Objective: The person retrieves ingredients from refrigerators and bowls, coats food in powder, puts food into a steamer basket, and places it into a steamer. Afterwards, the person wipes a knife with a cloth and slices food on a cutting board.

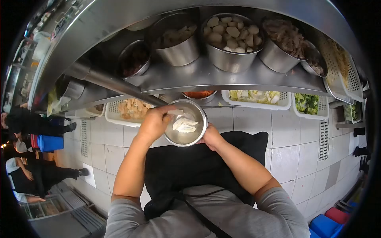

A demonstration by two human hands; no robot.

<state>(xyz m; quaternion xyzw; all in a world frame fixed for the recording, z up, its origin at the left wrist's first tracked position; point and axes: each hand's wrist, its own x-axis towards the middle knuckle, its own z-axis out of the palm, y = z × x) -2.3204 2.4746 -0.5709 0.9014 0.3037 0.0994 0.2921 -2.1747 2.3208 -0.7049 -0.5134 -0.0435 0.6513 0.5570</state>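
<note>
A round steel bowl (pixel 185 137) is held up in front of my body, with some pale white pieces (pixel 185 124) lying inside it. My right hand (pixel 210 137) grips the bowl's rim at its lower right. At the upper left rim is my left hand (pixel 158 119), its fingers closed on a pale piece (pixel 176 112) that reaches over the bowl. Just behind the bowl, a dish of orange-red food (pixel 199 94) shows partly under the steel shelf.
Steel pots, one with round white pieces (pixel 232 35), stand on the shelf (pixel 222 81). Below are white baskets of pale chunks (pixel 133 108), chopped cabbage (pixel 254 97) and green vegetables (pixel 306 104). Two people (pixel 39 174) are at the left. A steel post slants at upper left.
</note>
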